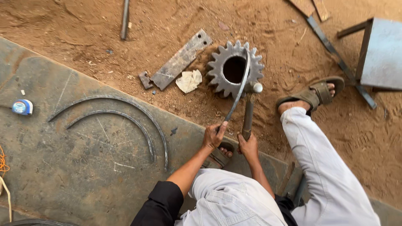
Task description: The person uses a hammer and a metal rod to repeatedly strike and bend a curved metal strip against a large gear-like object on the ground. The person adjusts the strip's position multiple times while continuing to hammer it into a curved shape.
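Observation:
A large rusty toothed gear (217,69) lies flat on the sandy ground. A thin curved metal strip (239,90) arches across its top and central hole. My left hand (214,136) grips the near end of that strip. My right hand (248,146) is closed around the handle of a hammer (248,113), whose rounded head rests at the gear's right edge, next to the strip. My two legs in pale trousers and sandals frame the hands.
Two curved metal strips (138,113) lie on a grey steel sheet (63,167) at left, with a blue tape measure (22,107). A flat drilled bar (180,60), a white scrap (188,80), a rod (124,19) and a metal stool (379,54) sit on the sand.

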